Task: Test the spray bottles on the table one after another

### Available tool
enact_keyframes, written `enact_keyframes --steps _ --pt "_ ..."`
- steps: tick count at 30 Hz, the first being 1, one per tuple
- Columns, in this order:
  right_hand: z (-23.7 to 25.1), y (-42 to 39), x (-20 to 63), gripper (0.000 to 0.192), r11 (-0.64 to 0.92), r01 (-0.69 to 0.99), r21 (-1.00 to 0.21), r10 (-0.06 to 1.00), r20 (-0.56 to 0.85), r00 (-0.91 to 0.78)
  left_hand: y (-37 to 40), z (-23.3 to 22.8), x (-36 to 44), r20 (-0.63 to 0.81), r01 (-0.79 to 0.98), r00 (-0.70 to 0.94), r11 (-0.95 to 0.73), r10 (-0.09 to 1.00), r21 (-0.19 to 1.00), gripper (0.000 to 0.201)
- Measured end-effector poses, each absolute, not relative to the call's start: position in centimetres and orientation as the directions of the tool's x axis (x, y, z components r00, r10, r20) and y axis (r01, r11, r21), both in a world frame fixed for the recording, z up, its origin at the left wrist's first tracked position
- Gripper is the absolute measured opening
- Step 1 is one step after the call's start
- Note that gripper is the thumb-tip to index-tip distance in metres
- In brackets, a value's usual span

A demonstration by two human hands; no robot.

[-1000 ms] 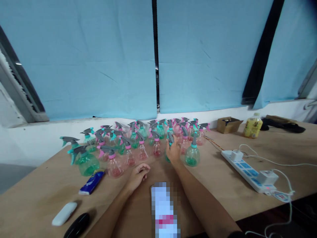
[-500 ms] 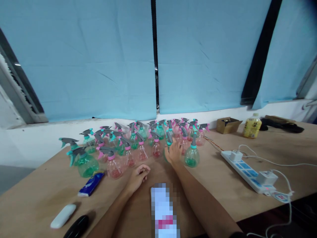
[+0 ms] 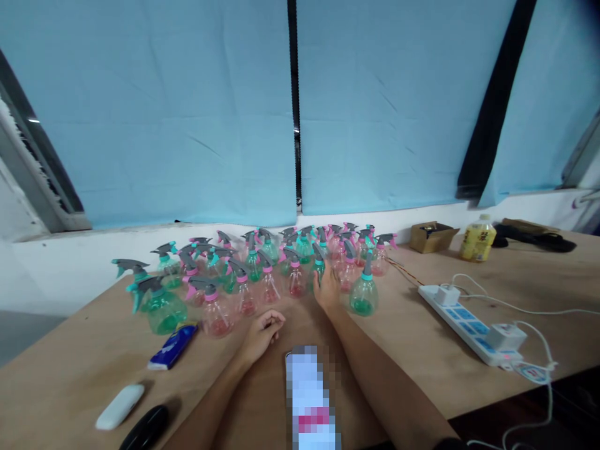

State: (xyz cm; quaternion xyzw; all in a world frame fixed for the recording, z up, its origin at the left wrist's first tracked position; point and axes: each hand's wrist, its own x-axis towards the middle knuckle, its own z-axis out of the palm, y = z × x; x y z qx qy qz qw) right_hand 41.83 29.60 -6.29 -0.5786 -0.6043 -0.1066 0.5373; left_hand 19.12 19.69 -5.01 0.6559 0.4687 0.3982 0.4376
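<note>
My right hand (image 3: 327, 289) reaches into the front of a group of spray bottles, thumb and fingers around a green spray bottle (image 3: 319, 267) with a grey trigger head. The hand hides much of that bottle's body. Just to its right stands another green spray bottle (image 3: 364, 296), upright and apart from the hand. Loosely curled, my left hand (image 3: 265, 334) rests on the table with nothing visible in it. Nearest to it are pink spray bottles, one of them a pink spray bottle (image 3: 246, 299) with a grey and pink head.
A phone (image 3: 304, 381) with a blurred screen lies between my forearms. At left are a blue packet (image 3: 173, 347), a white case (image 3: 120, 407) and a black object (image 3: 145, 429). A power strip (image 3: 469, 328) with cables, a small carton (image 3: 432, 239) and a yellow-labelled bottle (image 3: 477, 240) stand right.
The green bottle at my right hand has shifted slightly away from me. My right fingers have moved lower along its side. My left hand has stayed in place.
</note>
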Motion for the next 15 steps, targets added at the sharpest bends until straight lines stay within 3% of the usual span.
enact_keyframes --steps 6,15 --pt "-7.2 30.4 42.0 0.052 0.470 0.718 -0.513 0.552 0.806 0.214 19.4 -4.6 19.3 0.113 0.258 0.231 -0.172 0.966 0.951 0.024" --pt "-6.3 28.8 41.2 0.055 0.395 0.713 -0.579 0.601 0.750 0.276 19.5 -4.6 19.3 0.105 0.256 0.238 -0.166 0.966 0.952 0.023"
